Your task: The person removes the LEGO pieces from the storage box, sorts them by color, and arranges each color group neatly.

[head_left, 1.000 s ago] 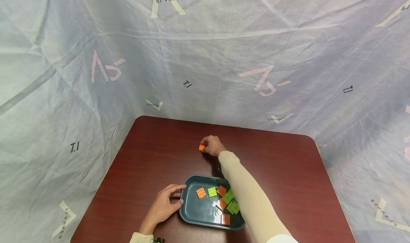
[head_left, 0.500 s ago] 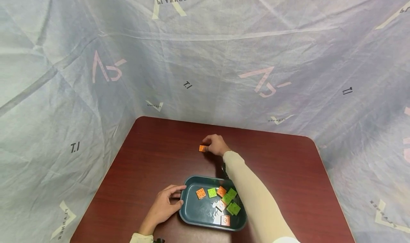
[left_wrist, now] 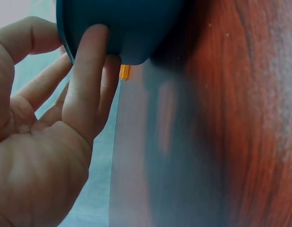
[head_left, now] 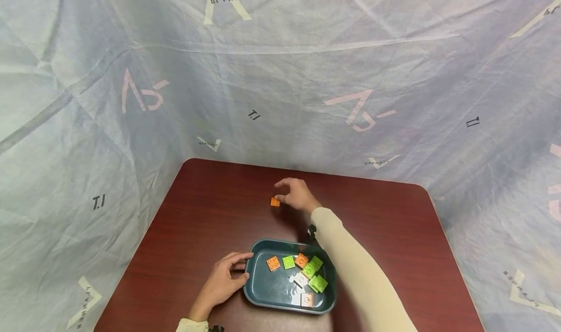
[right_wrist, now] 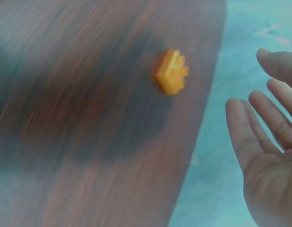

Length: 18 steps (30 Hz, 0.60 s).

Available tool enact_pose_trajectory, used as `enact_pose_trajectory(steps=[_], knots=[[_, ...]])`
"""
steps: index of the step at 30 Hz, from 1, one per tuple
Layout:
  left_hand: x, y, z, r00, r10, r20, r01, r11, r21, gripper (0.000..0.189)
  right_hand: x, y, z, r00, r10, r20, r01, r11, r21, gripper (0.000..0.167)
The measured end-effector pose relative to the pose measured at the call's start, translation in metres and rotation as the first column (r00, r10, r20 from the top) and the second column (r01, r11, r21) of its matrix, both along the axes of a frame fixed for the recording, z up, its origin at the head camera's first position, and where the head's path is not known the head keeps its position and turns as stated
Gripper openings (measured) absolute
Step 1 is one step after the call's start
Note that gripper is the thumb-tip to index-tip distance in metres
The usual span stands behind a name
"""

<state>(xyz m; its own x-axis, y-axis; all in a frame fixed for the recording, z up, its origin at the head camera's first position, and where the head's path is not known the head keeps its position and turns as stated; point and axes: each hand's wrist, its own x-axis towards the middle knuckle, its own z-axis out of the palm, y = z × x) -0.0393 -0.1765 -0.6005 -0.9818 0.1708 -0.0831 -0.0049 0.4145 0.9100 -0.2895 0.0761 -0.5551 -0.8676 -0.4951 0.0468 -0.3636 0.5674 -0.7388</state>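
An orange toy building brick [head_left: 274, 202], studs showing, sits on the table beyond the tray. My right hand [head_left: 298, 195] is just to its right, with fingers spread and nothing in them. The right wrist view shows a gap between that hand [right_wrist: 273, 137] and the brick [right_wrist: 171, 72]. My left hand [head_left: 223, 282] rests at the left end of a dark teal tray [head_left: 263, 300], thumb and index finger touching its rim. Seen from the left wrist, the fingers [left_wrist: 84, 80] lie fairly straight against the tray's outer wall [left_wrist: 129, 28].
Inside the tray lie several loose bricks: an orange brick [head_left: 273, 263] and a light green brick [head_left: 288, 262] on the left, with more green bricks [head_left: 318, 284] and orange ones grouped at the right. The dark red table [head_left: 210, 205] ends at a grey-white cloth backdrop [head_left: 280, 103].
My right hand has let go of the orange brick, opened its fingers and drawn back slightly to the right. The brick stays on the table. My left hand keeps its place at the tray.
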Motion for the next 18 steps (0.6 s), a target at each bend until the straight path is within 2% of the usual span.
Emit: enact_pose_trajectory(steps=[11,18], knots=[[-0.002,0.000,0.004,1.000,-0.002,0.002,0.002,1.000,-0.004,0.050,0.038,0.001,0.039,0.995,0.085,-0.045,-0.089,0.991,-0.096,0.040],[-0.001,0.001,0.006,1.000,0.001,0.030,-0.001,1.000,-0.002,0.050,0.071,0.005,0.054,0.988,0.140,-0.067,-0.147,0.983,-0.110,0.037]])
